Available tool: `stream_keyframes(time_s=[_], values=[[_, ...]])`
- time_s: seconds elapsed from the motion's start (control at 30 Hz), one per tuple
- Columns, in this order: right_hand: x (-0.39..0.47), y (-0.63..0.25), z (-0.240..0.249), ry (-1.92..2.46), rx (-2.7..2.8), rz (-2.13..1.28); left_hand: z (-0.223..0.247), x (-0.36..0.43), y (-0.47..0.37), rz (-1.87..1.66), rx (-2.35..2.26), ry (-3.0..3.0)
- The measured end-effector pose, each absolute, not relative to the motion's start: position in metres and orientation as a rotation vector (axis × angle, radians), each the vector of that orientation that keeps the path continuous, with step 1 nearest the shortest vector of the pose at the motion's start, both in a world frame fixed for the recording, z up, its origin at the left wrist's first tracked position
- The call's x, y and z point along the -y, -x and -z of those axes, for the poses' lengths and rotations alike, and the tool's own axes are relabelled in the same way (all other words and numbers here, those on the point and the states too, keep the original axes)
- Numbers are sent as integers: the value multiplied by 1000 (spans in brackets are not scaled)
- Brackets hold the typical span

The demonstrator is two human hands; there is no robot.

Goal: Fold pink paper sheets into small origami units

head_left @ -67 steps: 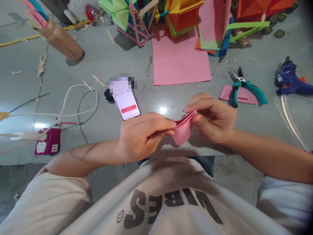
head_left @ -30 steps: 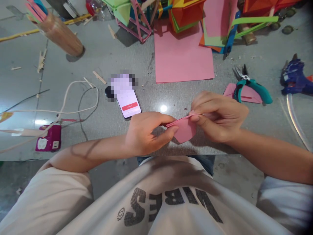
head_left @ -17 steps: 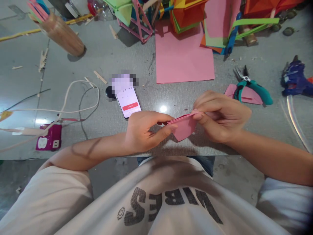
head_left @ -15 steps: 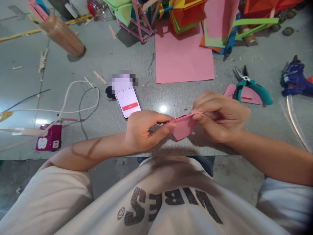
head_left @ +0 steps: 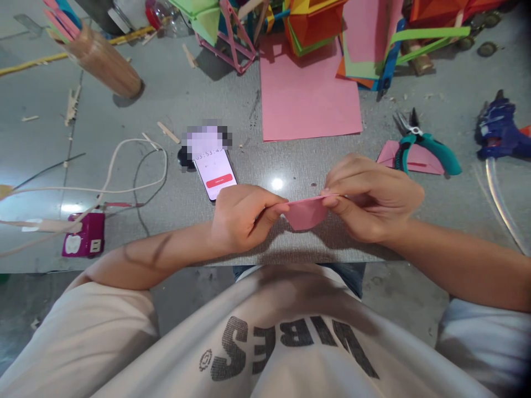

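Observation:
A small folded piece of pink paper is stretched between my two hands, just above the table's near edge. My left hand pinches its left corner between thumb and forefinger. At the right corner, my right hand grips the paper the same way, its other fingers curled. The fold runs along the top and the paper narrows toward the bottom. Beyond my right hand, teal-handled pliers lie across another folded pink paper piece.
A phone lies left of centre, a pink sheet further back. Coloured paper shapes line the far side. A blue glue gun is at right; a wooden cup, a white cable and a purple adapter are at left.
The pink paper has been turned so its top fold lies more level and its lower edge looks flatter. My left fingertips have shifted slightly left. Both hands keep their pinch.

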State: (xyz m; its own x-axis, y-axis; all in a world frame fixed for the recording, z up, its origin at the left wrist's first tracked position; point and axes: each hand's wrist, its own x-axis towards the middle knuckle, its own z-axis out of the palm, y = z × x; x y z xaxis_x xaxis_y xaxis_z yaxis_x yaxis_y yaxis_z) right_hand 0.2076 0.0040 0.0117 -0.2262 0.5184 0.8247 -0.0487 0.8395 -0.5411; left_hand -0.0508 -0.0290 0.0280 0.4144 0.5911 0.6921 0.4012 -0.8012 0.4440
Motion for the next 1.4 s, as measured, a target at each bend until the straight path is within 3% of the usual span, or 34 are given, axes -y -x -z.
stream_keyframes(time_s=[0.2,0.43,0.7,0.9,1.23,1.4], values=[[-5,-208,-12,378,1729,-560,-27,28,46,-1415,-782,-2428],[-2,-211,-15,451,1755,-602,-27,31,47,-1278,-797,-2412],[10,-206,-26,550,1881,-949,-39,39,41,-930,-874,-2268],[15,-205,-33,679,1948,-1044,-37,43,40,-1007,-1010,-2247],[8,-210,-28,819,2201,-855,-33,39,39,-1256,-1105,-2103],[-5,-221,-23,902,2338,-580,-27,33,42,-1371,-1146,-2053]])
